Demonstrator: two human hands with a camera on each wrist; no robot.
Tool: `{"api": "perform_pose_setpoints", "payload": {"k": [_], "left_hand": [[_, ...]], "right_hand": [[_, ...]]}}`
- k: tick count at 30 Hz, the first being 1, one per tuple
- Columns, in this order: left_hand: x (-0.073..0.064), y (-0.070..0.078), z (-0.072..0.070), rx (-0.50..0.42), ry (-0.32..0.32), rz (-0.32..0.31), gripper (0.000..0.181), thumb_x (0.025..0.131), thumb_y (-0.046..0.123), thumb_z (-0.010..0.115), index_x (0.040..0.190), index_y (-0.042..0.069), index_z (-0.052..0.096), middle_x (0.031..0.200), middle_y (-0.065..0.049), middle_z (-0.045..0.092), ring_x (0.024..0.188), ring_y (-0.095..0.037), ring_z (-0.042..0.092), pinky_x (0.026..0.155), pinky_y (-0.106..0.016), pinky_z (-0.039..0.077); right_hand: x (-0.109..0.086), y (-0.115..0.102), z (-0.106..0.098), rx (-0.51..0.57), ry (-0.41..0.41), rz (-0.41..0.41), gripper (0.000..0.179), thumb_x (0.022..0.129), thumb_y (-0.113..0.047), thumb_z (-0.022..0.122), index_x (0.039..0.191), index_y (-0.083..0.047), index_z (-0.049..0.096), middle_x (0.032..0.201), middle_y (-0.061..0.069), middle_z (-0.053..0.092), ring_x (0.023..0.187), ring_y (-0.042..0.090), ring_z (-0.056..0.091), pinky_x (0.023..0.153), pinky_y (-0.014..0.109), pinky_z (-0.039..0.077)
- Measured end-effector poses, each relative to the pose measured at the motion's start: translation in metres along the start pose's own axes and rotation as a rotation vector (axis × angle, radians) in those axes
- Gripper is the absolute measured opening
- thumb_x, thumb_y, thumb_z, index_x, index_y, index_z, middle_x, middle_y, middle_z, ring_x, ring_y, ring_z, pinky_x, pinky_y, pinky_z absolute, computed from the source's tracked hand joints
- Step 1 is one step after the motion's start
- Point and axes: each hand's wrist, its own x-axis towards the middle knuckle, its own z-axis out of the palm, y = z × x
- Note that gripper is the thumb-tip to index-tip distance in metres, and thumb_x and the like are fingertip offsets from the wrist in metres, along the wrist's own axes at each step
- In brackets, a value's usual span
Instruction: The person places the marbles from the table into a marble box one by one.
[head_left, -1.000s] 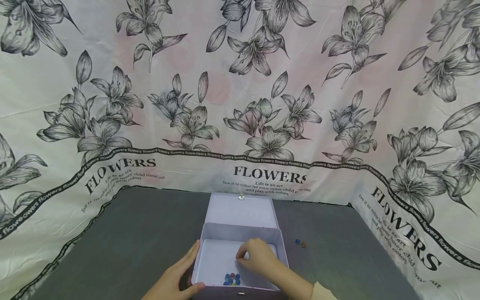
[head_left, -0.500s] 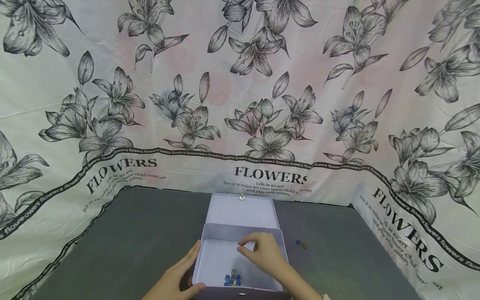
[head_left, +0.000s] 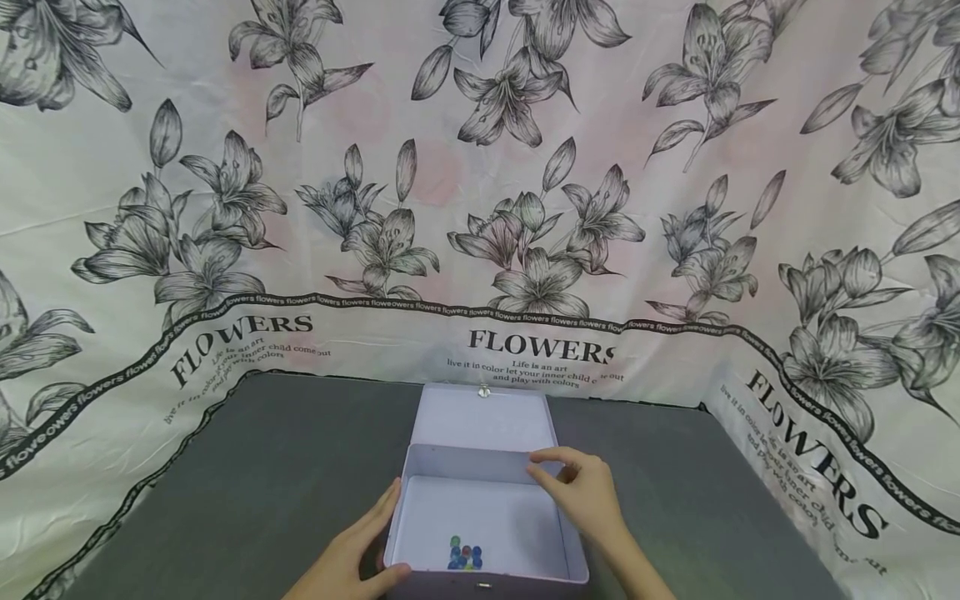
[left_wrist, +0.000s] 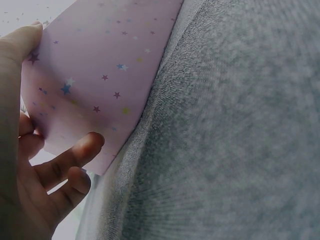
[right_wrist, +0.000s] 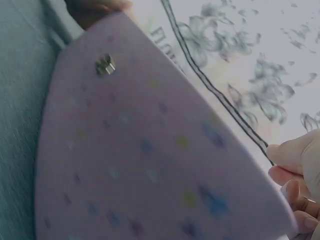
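Observation:
A pale lilac box (head_left: 442,508) printed with stars stands with its lid (head_left: 483,417) folded back. Several glass marbles (head_left: 465,556), blue, green and reddish, lie near the front wall inside it. My left hand (head_left: 348,546) rests against the box's left side, fingers extended along the wall and thumb at the front corner. Over the right wall hovers my right hand (head_left: 581,487), its thumb and index finger bent towards each other with a small gap; I see nothing between them. In the right wrist view, the box's front (right_wrist: 130,145) shows a metal clasp (right_wrist: 105,65).
A dark grey table (head_left: 300,450) carries the box. Behind and beside it hangs a white cloth (head_left: 390,342) with lily prints and lettering. The lid lies back towards the cloth.
The right hand has moved right and out over the box's right wall. A green marble has appeared inside and rolled left. Two marbles right of the box are now hidden behind that hand.

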Motion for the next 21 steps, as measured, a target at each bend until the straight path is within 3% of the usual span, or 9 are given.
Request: {"api": "perform_pose_setpoints", "payload": {"k": [5,9,12,16,17,21], "left_hand": [[0.0,0.0,-0.001,0.009,0.006,0.01,0.1,0.096,0.052,0.074,0.17,0.01,0.021,0.176,-0.012,0.016,0.158,-0.046,0.025,0.114,-0.074,0.034],[-0.001,-0.001,0.0,0.001,-0.007,0.005,0.099,0.097,0.05,0.073,0.17,0.009,0.021,0.176,-0.011,0.015,0.158,-0.047,0.025,0.114,-0.075,0.033],[0.0,-0.002,0.001,0.002,-0.009,0.003,0.099,0.097,0.051,0.073,0.17,0.009,0.021,0.176,-0.011,0.014,0.158,-0.047,0.025,0.114,-0.075,0.033],[0.001,-0.002,0.0,0.006,-0.003,0.008,0.098,0.097,0.051,0.073,0.17,0.009,0.021,0.176,-0.011,0.016,0.157,-0.047,0.026,0.114,-0.075,0.033],[0.001,-0.003,0.0,0.009,-0.001,0.014,0.098,0.097,0.05,0.074,0.169,0.009,0.021,0.176,-0.012,0.016,0.157,-0.047,0.026,0.115,-0.075,0.033],[0.001,-0.004,-0.001,0.011,0.003,0.031,0.098,0.097,0.049,0.074,0.169,0.008,0.022,0.175,-0.013,0.017,0.157,-0.047,0.027,0.114,-0.074,0.033]], "right_hand": [[0.005,0.015,-0.017,-0.034,0.06,0.053,0.015,0.088,-0.015,0.088,0.103,-0.012,0.085,0.048,-0.01,0.042,0.043,-0.003,0.028,0.041,0.018,0.025],[0.007,0.03,-0.033,-0.052,0.103,0.15,0.018,0.091,-0.018,0.086,0.108,-0.012,0.084,0.05,-0.004,0.056,0.042,0.0,0.031,0.041,0.02,0.028],[0.009,0.041,-0.048,-0.046,0.145,0.199,0.022,0.094,-0.021,0.084,0.113,-0.01,0.083,0.072,0.006,0.075,0.044,0.003,0.047,0.042,0.022,0.037],[0.012,0.057,-0.065,-0.074,0.201,0.209,0.027,0.096,-0.026,0.082,0.117,-0.009,0.081,0.113,0.014,0.08,0.057,0.006,0.068,0.044,0.026,0.044],[0.012,0.062,-0.068,-0.088,0.211,0.213,0.028,0.096,-0.027,0.082,0.117,-0.009,0.081,0.114,0.014,0.08,0.057,0.009,0.07,0.044,0.026,0.044],[0.011,0.082,-0.076,-0.142,0.226,0.255,0.029,0.094,-0.028,0.083,0.117,-0.009,0.081,0.069,0.008,0.074,0.04,0.005,0.047,0.038,0.023,0.032]]}}
